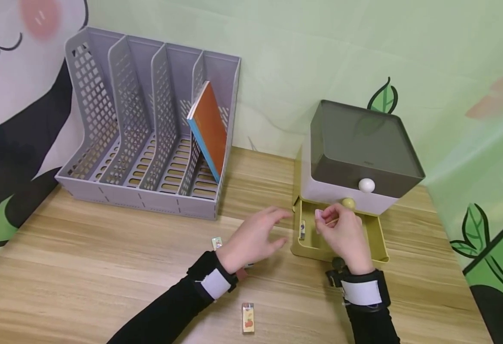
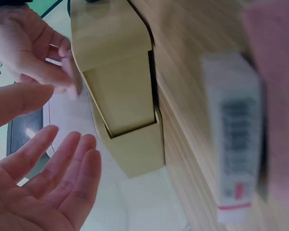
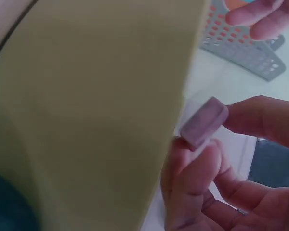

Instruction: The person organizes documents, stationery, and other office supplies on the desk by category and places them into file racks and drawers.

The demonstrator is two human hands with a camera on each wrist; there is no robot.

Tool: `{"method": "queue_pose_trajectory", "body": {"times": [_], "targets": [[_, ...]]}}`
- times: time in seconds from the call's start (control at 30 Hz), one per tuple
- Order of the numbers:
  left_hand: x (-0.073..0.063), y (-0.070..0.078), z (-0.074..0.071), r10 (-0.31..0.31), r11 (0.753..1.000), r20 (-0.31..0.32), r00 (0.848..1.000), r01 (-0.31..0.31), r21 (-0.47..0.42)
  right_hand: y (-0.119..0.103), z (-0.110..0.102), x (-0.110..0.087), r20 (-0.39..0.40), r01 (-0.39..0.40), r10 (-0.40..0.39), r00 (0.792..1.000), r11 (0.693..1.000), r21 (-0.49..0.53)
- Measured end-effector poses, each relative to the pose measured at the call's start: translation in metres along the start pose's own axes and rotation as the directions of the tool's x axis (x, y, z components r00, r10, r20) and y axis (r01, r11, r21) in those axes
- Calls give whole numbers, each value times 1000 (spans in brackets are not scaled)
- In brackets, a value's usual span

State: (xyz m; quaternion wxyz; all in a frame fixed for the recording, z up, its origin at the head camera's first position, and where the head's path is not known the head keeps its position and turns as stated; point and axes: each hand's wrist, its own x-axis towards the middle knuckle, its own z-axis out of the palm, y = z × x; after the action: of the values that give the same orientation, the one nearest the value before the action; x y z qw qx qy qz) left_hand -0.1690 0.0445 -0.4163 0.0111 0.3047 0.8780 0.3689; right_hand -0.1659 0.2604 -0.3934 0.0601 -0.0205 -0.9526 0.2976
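Observation:
My right hand point(image 1: 343, 234) pinches a small pink eraser point(image 3: 204, 122) between thumb and fingers, over the pulled-out yellow drawer point(image 1: 315, 253). Inside that drawer, a small printed block point(image 1: 302, 229) lies against the left wall. My left hand point(image 1: 251, 241) hovers just left of the drawer, fingers spread and holding nothing. Under and beside the left wrist are a small light printed block point(image 1: 217, 242) and a pink item point(image 1: 241, 274), partly hidden by the wrist. The left wrist view shows a white block with a barcode point(image 2: 236, 130) on the table.
A small block with an apple picture point(image 1: 248, 318) lies near the front of the table. Above the drawer rise the box's white and dark grey tiers point(image 1: 367, 143) with round knobs. A grey file rack point(image 1: 144, 200) stands back left, an orange-and-blue book point(image 1: 211, 129) leaning in its right slot.

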Motion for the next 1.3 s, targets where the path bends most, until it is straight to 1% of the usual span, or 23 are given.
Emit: {"method": "queue_pose_trajectory", "body": {"times": [0.13,0.23,0.33,0.5,0.57,0.73,0.87,0.97,1.07,1.17,1.3], "targets": [[3,2,4,14,999,23,1000,-15,38,4,5,4,60,-11,12,998,1000,-22],[3,3,5,18,999,29,999,-19,40,6,10,7,75,-13,16,997,999,-37],[3,4,4,7,999,31,999,-8,32,8,14,8,98,-27,33,995,998,-61],[2,3,3,-9,1000,42,999,8,26,11,18,10,218,-43,60,974,996,-82],[2,3,3,-11,1000,48,999,10,25,11,18,10,245,-41,59,968,996,-80],[2,1,0,-35,999,64,997,34,24,11,17,10,243,-34,52,969,996,-78],[2,-2,-5,-52,999,63,997,51,11,11,17,11,249,-36,54,967,997,-74],[1,-6,-10,-50,999,68,996,50,7,8,16,10,224,-21,36,974,998,-67],[-2,-11,-17,-46,999,70,996,46,10,1,14,7,178,14,-8,984,999,-36],[-7,-18,-27,-46,999,92,995,45,11,-10,15,1,133,77,-77,988,997,6],[-12,-26,-41,-32,998,133,991,26,51,-27,21,-7,107,182,-187,976,982,54]]}}
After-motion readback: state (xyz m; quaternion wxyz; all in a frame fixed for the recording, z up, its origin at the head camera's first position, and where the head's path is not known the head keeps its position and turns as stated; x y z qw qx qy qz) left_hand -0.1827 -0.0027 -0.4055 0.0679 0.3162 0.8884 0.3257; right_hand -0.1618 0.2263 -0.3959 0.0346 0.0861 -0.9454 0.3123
